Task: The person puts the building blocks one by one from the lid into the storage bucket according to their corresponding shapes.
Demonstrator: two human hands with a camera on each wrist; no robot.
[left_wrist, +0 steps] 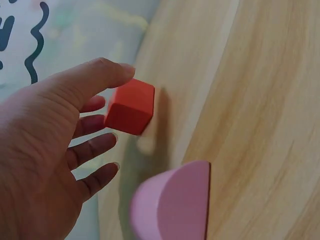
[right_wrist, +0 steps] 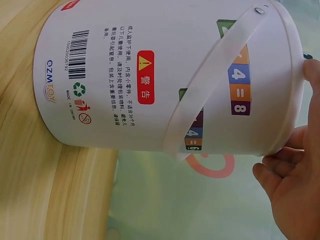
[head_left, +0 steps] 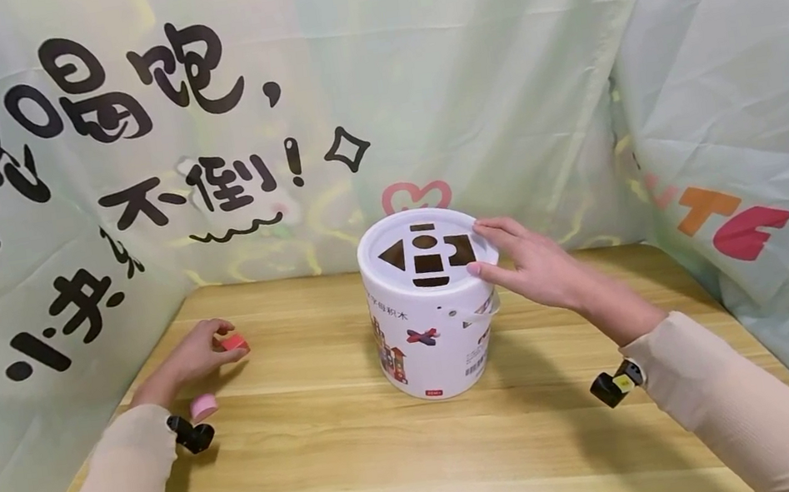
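A small red block (left_wrist: 131,106) is pinched by the left hand (head_left: 192,357), its thumb on one side and a fingertip behind. The other fingers of that hand are spread apart. Close to the wrist lies a pink half-round block (left_wrist: 185,205) on the table, also visible in the head view. The right hand (head_left: 539,266) rests against the rim of a white toy-block bucket (head_left: 427,342), thumb and fingers spread along the lid's right edge. Shaped holes, among them a triangle, a circle and a square, are cut in the white lid (head_left: 380,238).
The bucket stands upright on a wooden table (head_left: 305,469), its pale plastic handle (right_wrist: 200,85) hanging down the side. Printed cloth (head_left: 492,81) encloses the table at the back and both sides. A black wrist camera (head_left: 194,434) sits on the left sleeve.
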